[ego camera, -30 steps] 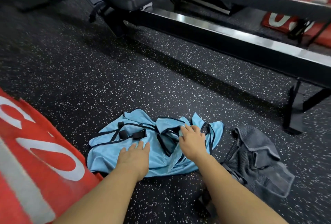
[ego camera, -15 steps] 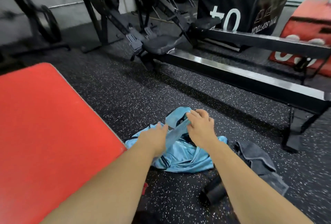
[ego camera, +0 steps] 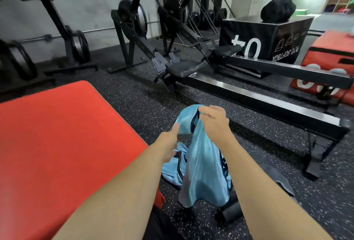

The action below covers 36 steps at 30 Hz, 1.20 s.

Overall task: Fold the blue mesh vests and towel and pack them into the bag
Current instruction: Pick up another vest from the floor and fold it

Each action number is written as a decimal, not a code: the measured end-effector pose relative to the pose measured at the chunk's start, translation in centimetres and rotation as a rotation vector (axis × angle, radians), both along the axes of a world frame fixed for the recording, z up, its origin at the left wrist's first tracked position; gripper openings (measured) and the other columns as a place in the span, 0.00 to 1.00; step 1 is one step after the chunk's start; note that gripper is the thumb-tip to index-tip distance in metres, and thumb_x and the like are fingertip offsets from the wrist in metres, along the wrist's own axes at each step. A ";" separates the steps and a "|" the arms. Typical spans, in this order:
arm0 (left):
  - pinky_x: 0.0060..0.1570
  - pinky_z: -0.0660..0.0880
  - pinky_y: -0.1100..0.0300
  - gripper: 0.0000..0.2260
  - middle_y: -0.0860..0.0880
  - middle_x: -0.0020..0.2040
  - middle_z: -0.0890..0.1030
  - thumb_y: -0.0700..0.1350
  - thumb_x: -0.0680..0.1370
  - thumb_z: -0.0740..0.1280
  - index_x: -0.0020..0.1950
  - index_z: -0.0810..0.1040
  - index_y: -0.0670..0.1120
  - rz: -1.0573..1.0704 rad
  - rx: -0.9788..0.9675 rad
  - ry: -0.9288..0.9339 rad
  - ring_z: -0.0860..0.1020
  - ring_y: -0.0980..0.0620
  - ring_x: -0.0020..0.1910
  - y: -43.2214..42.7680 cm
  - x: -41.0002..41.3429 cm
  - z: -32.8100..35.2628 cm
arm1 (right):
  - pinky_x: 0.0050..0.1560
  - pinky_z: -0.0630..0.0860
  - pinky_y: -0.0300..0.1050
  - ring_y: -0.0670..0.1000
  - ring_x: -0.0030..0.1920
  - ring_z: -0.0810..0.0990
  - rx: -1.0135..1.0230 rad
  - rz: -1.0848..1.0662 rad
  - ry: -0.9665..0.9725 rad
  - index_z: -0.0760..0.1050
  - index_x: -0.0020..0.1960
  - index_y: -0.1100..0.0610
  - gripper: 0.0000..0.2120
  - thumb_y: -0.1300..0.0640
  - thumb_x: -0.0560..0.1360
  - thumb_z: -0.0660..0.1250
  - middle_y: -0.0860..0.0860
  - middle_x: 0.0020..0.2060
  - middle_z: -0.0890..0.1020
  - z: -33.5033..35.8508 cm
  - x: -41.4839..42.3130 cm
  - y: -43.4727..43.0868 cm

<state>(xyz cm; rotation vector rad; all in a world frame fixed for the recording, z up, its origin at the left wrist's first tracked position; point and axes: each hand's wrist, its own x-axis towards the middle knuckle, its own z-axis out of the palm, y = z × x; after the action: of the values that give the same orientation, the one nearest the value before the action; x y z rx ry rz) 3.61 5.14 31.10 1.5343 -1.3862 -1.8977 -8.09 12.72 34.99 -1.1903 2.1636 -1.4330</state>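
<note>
The right hand (ego camera: 214,122) is clenched around the top of a blue vest (ego camera: 204,178), with the cloth bunched under its curled fingers. The vest is held up off the floor (ego camera: 134,101) and hangs in a long, shiny fold between the two forearms. Its lower hem spreads out just above the speckled rubber. The left hand (ego camera: 169,144) is lower and a little to the left. It is grasping the vest's near edge, the thumb pressed against the cloth beside the dark trim.

A second blue vest (ego camera: 171,171) lies crumpled on the floor under and behind the raised one, with its black-edged openings showing. A grey towel (ego camera: 277,179) lies on the floor to the right, mostly hidden by the right forearm. A black roll (ego camera: 230,211) lies just below the hanging hem. What it belongs to cannot be told.

A big red box (ego camera: 57,134) fills the left side, close to the left arm. Past the hands, the long black rail of a rowing machine (ego camera: 268,103) runs across the floor, and more machines stand against the wall. A black box (ego camera: 268,38) with white markings sits behind the rail. A dark bundle (ego camera: 277,9) rests on top of it, too blurred to identify.
</note>
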 end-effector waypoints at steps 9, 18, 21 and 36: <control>0.42 0.77 0.55 0.07 0.44 0.45 0.82 0.45 0.77 0.71 0.50 0.78 0.43 0.348 0.136 0.417 0.79 0.48 0.41 0.3 0.2 2.7 | 0.71 0.64 0.58 0.60 0.57 0.80 -0.104 -0.126 -0.254 0.84 0.44 0.49 0.12 0.62 0.77 0.65 0.54 0.46 0.85 1.0 0.6 2.2; 0.26 0.64 0.70 0.13 0.49 0.32 0.71 0.38 0.77 0.69 0.34 0.71 0.44 -0.232 -0.729 0.051 0.67 0.56 0.31 -0.4 0.5 7.6 | 0.40 0.73 0.42 0.45 0.32 0.75 0.108 -0.025 -0.157 0.83 0.38 0.53 0.13 0.64 0.74 0.63 0.41 0.31 0.82 2.5 0.8 4.3; 0.30 0.67 0.64 0.08 0.48 0.32 0.73 0.37 0.75 0.71 0.37 0.76 0.40 -0.296 -0.718 0.035 0.69 0.53 0.32 0.1 -0.2 7.6 | 0.41 0.75 0.46 0.51 0.35 0.79 0.028 0.001 -0.157 0.83 0.38 0.60 0.09 0.63 0.72 0.65 0.51 0.35 0.85 3.7 1.1 3.4; 0.48 0.71 0.58 0.05 0.46 0.38 0.80 0.36 0.76 0.71 0.49 0.83 0.35 -0.488 -0.651 0.153 0.74 0.52 0.40 0.6 -0.2 8.1 | 0.68 0.66 0.58 0.52 0.63 0.73 0.205 0.124 -0.008 0.78 0.51 0.37 0.20 0.44 0.60 0.63 0.47 0.58 0.77 6.0 0.6 1.6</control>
<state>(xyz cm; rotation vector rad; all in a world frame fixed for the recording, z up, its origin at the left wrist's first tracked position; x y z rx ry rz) 3.43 5.72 39.17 0.7704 -2.1566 -1.4966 -7.51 14.30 40.96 -1.2175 2.1305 -1.1331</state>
